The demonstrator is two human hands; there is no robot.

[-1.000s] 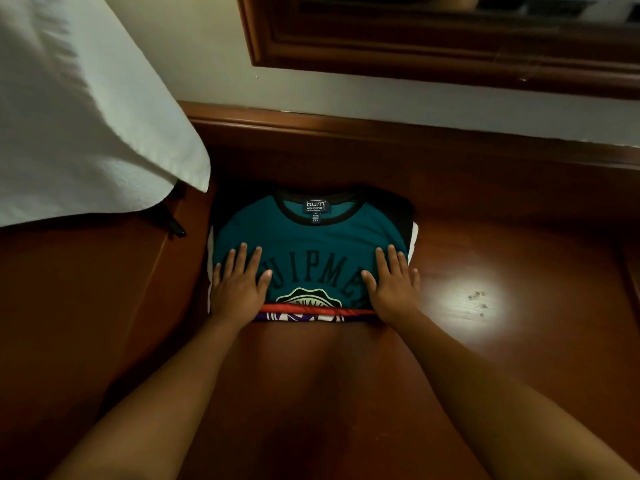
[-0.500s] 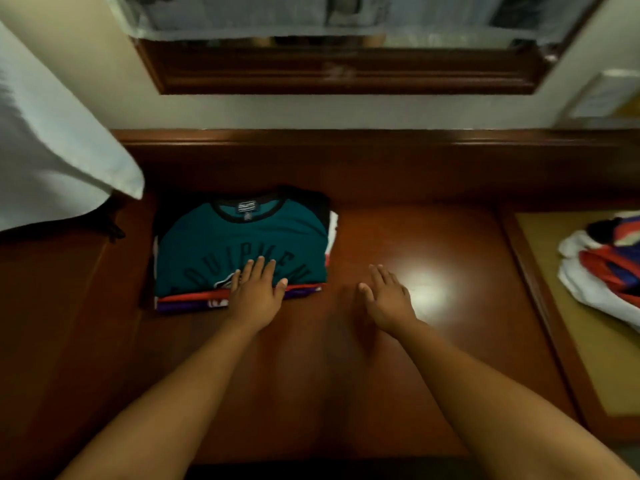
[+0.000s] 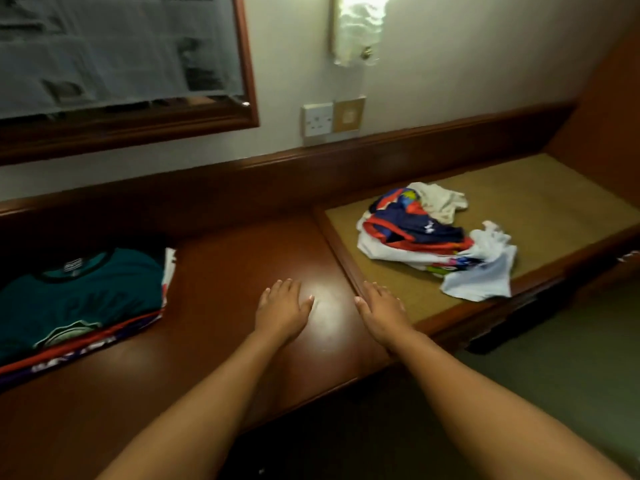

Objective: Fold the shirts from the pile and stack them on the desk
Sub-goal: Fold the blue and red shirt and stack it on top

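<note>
A stack of folded shirts (image 3: pixel 83 299) lies at the left of the dark wooden desk (image 3: pixel 221 278), a teal shirt with a black collar on top. A loose pile of unfolded shirts (image 3: pixel 433 237), white, navy and red, sits on the tan side surface (image 3: pixel 554 209) to the right. My left hand (image 3: pixel 282 308) is flat with straight fingers over the bare desk, well right of the stack. My right hand (image 3: pixel 381 310) is also flat, over the edge where desk and tan surface meet, short of the pile. Both hands hold nothing.
A framed mirror (image 3: pixel 114 60) hangs on the wall above the desk. A wall socket (image 3: pixel 317 120) and a lit wall lamp (image 3: pixel 358 27) are behind the desk. Green floor (image 3: pixel 571 375) shows below the tan surface at the right.
Both hands have left the folded teal shirt and moved right across the desk. The view has swung right, bringing the unfolded pile fully into sight.
</note>
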